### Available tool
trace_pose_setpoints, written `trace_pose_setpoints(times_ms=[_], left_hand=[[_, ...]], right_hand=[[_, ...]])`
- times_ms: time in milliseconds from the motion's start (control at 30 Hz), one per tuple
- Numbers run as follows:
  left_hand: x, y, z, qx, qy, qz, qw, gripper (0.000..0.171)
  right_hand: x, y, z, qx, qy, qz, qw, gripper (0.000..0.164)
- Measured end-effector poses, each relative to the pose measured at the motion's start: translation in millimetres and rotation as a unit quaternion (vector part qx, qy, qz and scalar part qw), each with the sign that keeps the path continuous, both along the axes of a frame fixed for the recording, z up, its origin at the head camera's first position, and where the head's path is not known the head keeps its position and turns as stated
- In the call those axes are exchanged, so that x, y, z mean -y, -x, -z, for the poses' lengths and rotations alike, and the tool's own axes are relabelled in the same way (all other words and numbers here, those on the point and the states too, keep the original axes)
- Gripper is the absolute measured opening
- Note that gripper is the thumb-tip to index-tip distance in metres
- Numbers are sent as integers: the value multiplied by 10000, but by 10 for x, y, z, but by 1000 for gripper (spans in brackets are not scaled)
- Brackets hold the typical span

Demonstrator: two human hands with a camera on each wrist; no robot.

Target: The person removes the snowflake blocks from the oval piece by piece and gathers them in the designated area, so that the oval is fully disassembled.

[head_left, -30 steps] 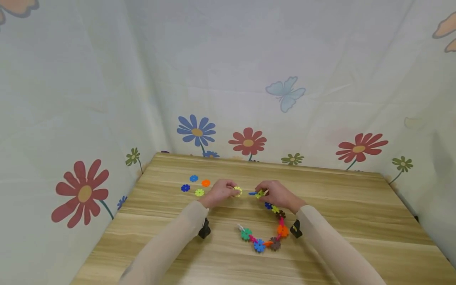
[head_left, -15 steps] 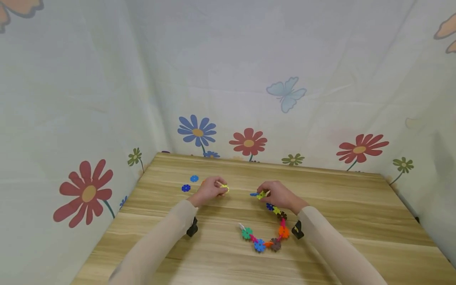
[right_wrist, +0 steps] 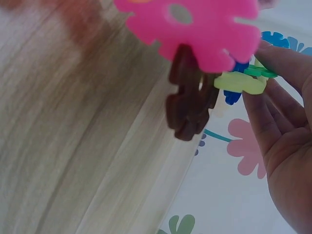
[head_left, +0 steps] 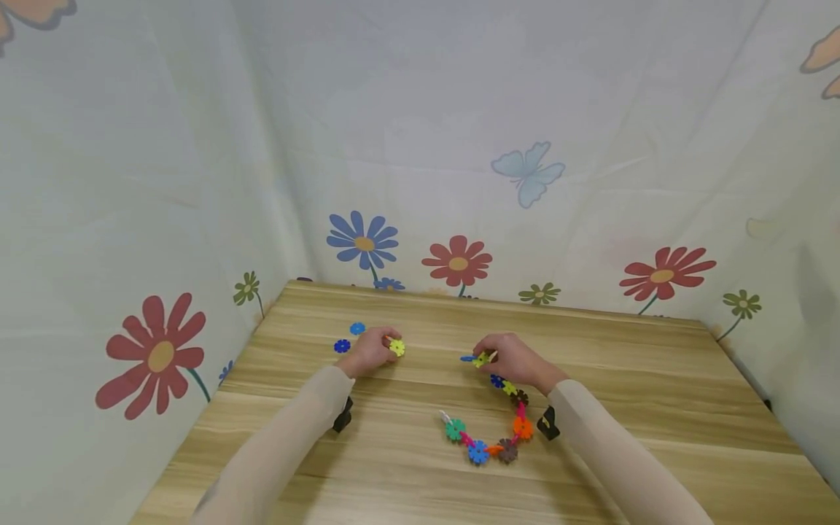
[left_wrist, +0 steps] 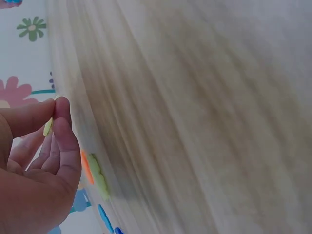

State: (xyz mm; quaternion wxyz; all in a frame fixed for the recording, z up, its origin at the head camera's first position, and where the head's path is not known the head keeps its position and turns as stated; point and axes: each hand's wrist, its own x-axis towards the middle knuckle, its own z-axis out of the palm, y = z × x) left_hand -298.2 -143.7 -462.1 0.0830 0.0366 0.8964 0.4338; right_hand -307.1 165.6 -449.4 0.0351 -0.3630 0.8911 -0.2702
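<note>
My left hand (head_left: 370, 351) pinches a yellow snowflake disc (head_left: 397, 348) between thumb and fingertips. In the left wrist view, that disc (left_wrist: 48, 127) shows partly behind the thumb. To the right, my right hand (head_left: 515, 359) grips the upper end of a chain of interlocked snowflake discs (head_left: 478, 452). A yellow-green disc (head_left: 482, 359) and a blue disc (head_left: 467, 358) stick out at its fingertips. The rest of the chain curves down over the table and back left. In the right wrist view, a pink disc (right_wrist: 209, 34) and a brown disc (right_wrist: 187, 100) of the chain appear close up.
A light blue disc (head_left: 357, 328) and a dark blue disc (head_left: 342, 345) lie left of my left hand. The left wrist view also has an orange disc (left_wrist: 87, 166) and a yellow-green disc (left_wrist: 99, 176) near that hand. A flowered curtain (head_left: 420, 182) hangs behind the wooden table (head_left: 623, 364).
My left hand has moved left with the yellow disc, away from the chain, and now covers the loose orange and yellow-green discs in the head view. My right hand stays nearly still.
</note>
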Motion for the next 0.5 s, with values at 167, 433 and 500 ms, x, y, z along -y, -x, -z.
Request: trace_pose_setpoints(times_ms=[167, 433, 500], left_hand=[[51, 39, 43, -91, 340, -114, 9993, 40], [69, 101, 109, -194, 615, -150, 9978, 36], [65, 107, 109, -240, 685, -125, 9973, 36]], right_hand=[[5, 2, 7, 32, 5, -28, 10000, 22], [7, 1, 16, 54, 14, -119, 9999, 22], [9, 1, 16, 97, 28, -137, 9999, 21]])
